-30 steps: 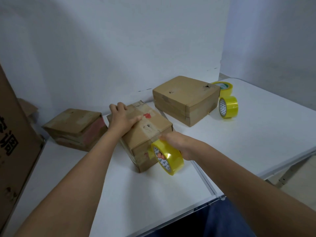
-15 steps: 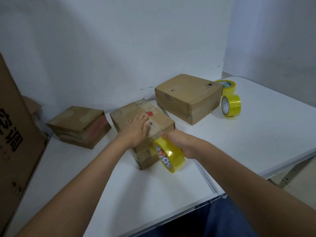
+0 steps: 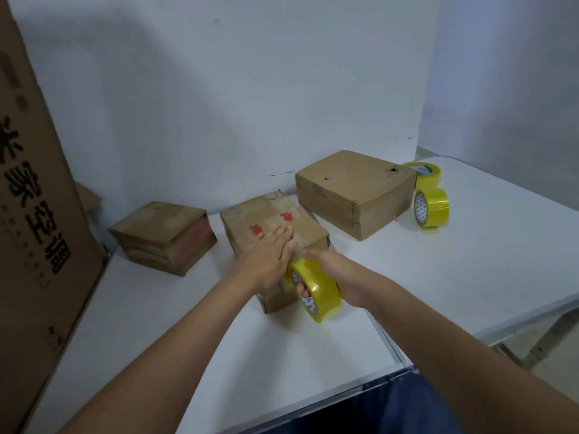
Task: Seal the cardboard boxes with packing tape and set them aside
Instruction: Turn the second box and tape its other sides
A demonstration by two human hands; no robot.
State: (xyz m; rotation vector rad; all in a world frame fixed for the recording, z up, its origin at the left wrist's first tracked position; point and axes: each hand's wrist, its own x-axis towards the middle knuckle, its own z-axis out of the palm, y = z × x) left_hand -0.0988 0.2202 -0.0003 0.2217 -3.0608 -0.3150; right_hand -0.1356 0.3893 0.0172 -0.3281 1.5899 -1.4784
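My left hand (image 3: pixel 266 258) lies flat, fingers straight, pressing top of middle cardboard box (image 3: pixel 275 233) at its near edge. My right hand (image 3: pixel 332 270) grips yellow tape roll (image 3: pixel 315 291) (fingers through core), roll held against box's near right corner. Box sits mid white tabletop (image 3: pixel 470 261). Smaller box (image 3: pixel 163 236) to left, larger box (image 3: pixel 355 192) behind right, two spare tape rolls (image 3: pixel 430 208) beside it. Tall printed carton (image 3: pixel 34 214) at far left.

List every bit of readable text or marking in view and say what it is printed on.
"家空调", large black characters, partly cut off: tall cardboard sheet at left.
Red marks, not legible: top of middle box.
Small pattern inside held tape roll: unreadable.
Green label on far roll: too blurred.
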